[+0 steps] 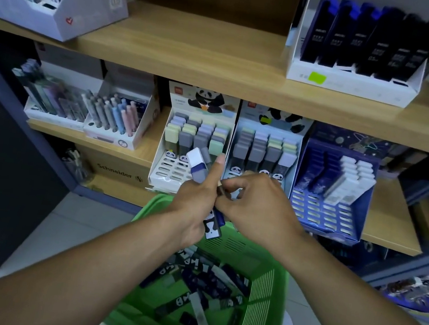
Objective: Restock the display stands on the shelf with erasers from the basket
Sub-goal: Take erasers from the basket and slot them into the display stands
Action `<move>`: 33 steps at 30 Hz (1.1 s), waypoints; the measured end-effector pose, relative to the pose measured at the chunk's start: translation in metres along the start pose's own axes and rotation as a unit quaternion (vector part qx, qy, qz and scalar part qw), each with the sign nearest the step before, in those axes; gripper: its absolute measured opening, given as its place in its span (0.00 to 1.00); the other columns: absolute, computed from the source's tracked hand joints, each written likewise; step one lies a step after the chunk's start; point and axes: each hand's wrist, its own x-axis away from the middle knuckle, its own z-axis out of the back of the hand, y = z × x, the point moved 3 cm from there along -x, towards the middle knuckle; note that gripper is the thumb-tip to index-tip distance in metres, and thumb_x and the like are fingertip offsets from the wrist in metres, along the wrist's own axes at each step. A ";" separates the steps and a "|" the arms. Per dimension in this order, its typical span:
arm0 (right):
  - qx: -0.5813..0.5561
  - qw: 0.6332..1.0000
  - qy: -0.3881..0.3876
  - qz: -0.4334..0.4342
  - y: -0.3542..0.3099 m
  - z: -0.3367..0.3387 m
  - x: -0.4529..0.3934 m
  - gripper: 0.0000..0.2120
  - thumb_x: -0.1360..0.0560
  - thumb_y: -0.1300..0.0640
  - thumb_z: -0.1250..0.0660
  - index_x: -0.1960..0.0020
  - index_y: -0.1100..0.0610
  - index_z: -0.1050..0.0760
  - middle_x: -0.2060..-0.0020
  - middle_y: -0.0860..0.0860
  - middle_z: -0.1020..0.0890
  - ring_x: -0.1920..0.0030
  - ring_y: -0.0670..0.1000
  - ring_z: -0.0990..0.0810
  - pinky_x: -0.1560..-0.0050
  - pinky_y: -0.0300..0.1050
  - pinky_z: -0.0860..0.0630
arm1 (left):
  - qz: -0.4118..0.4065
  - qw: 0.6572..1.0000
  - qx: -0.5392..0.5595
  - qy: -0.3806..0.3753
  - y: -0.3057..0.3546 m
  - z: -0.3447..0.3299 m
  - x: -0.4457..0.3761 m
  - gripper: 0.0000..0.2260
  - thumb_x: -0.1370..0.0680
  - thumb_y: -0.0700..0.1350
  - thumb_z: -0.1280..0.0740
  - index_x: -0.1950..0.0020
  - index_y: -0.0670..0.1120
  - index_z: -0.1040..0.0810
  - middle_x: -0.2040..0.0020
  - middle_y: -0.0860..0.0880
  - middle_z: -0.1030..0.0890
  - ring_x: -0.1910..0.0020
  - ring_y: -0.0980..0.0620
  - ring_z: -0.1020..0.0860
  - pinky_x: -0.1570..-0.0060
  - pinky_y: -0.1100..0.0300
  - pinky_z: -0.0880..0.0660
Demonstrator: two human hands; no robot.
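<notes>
Presently, taking the green basket (266, 291) as reference: far up and to its left, on the wooden shelf (137, 147), stand two white pen stands (112, 123). A "Schneider" carton (119, 172) sits on the shelf below them. Directly above the basket's far rim, the left hand (195, 204) grips a bundle of erasers (198, 167), fingers curled round them and thumb raised; a white-and-blue eraser end projects upward and a panda-printed end projects below the palm. Behind that hand stands the left panda stand (198, 134), rear rows filled, front slots vacant. Just right of the left hand and touching the bundle, the right hand (254, 208) pinches one eraser with bent fingertips. Behind it stands the second panda stand (266, 148), also stocked at the rear. Up and to the basket's right is the blue stand (333, 186), holding white erasers in its right columns. Inside the basket lie loose erasers (202, 287), jumbled.
</notes>
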 end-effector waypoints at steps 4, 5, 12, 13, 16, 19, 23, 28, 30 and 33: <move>-0.045 0.999 0.008 -0.004 -0.004 0.004 0.000 0.08 0.23 0.51 0.31 0.58 0.50 0.16 0.62 0.44 0.18 0.66 0.41 0.21 0.66 0.39 0.25 | -0.009 1.000 -0.008 0.017 0.003 0.004 0.002 0.26 0.24 0.67 0.36 0.51 0.44 0.21 0.58 0.44 0.16 0.60 0.45 0.16 0.54 0.48 0.17; -0.103 0.995 -0.005 -0.019 -0.004 0.008 -0.001 0.07 0.22 0.53 0.31 0.57 0.51 0.16 0.65 0.44 0.17 0.71 0.40 0.21 0.71 0.36 0.27 | -0.012 1.000 0.011 0.017 0.004 0.006 0.002 0.24 0.24 0.66 0.35 0.49 0.44 0.20 0.57 0.43 0.15 0.60 0.44 0.16 0.52 0.46 0.17; -0.283 0.957 0.042 -0.057 0.024 0.033 -0.016 0.15 0.22 0.55 0.28 0.37 0.51 0.25 0.58 0.49 0.15 0.60 0.44 0.18 0.57 0.43 0.22 | -0.015 0.997 0.077 -0.016 0.014 0.020 -0.003 0.09 0.19 0.48 0.32 0.48 0.42 0.19 0.63 0.44 0.17 0.68 0.49 0.19 0.61 0.54 0.16; -0.282 0.957 0.046 -0.048 0.028 0.034 -0.018 0.18 0.22 0.57 0.29 0.34 0.50 0.28 0.58 0.51 0.15 0.62 0.44 0.18 0.60 0.40 0.23 | -0.011 0.997 0.063 -0.029 0.013 0.020 -0.002 0.09 0.20 0.47 0.31 0.46 0.41 0.19 0.61 0.45 0.16 0.68 0.50 0.19 0.61 0.55 0.17; -0.242 0.966 0.080 -0.034 0.041 0.036 -0.027 0.22 0.21 0.58 0.30 0.30 0.45 0.31 0.55 0.57 0.19 0.59 0.52 0.18 0.60 0.37 0.22 | 0.008 0.997 0.041 -0.070 0.013 0.018 0.003 0.09 0.19 0.45 0.32 0.43 0.42 0.19 0.54 0.44 0.13 0.67 0.51 0.17 0.67 0.60 0.18; -0.203 0.972 0.116 -0.028 0.052 0.037 -0.035 0.16 0.20 0.57 0.31 0.36 0.44 0.28 0.55 0.53 0.20 0.57 0.54 0.17 0.54 0.56 0.20 | 0.003 0.997 0.027 -0.078 0.014 0.019 0.005 0.08 0.19 0.44 0.32 0.42 0.43 0.20 0.52 0.44 0.13 0.65 0.51 0.15 0.70 0.62 0.20; -0.177 0.971 0.160 -0.025 0.061 0.044 -0.041 0.09 0.20 0.59 0.32 0.43 0.49 0.27 0.52 0.47 0.22 0.55 0.53 0.17 0.54 0.56 0.20 | -0.002 0.997 0.017 -0.082 0.014 0.021 0.005 0.09 0.19 0.44 0.32 0.41 0.42 0.20 0.52 0.44 0.13 0.61 0.49 0.15 0.73 0.63 0.21; -0.128 0.982 0.135 0.015 0.065 0.044 -0.047 0.08 0.20 0.60 0.31 0.43 0.53 0.24 0.50 0.50 0.20 0.53 0.50 0.18 0.49 0.54 0.20 | 0.007 0.995 -0.002 -0.098 0.016 0.019 0.005 0.10 0.21 0.44 0.30 0.43 0.41 0.19 0.52 0.45 0.13 0.60 0.48 0.14 0.74 0.64 0.23; -0.111 0.985 0.129 0.034 0.067 0.043 -0.049 0.05 0.20 0.59 0.31 0.45 0.53 0.23 0.51 0.49 0.19 0.52 0.49 0.19 0.48 0.54 0.21 | 0.009 0.995 -0.002 -0.096 0.015 0.018 0.004 0.10 0.22 0.43 0.29 0.44 0.40 0.19 0.52 0.44 0.13 0.59 0.47 0.14 0.74 0.63 0.23; -0.103 0.985 0.129 0.042 0.070 0.042 -0.050 0.05 0.20 0.59 0.31 0.47 0.51 0.24 0.54 0.45 0.19 0.52 0.48 0.20 0.48 0.53 0.21 | 0.014 0.994 -0.003 -0.109 0.014 0.016 0.003 0.09 0.21 0.43 0.30 0.43 0.40 0.19 0.52 0.46 0.13 0.55 0.46 0.14 0.73 0.63 0.22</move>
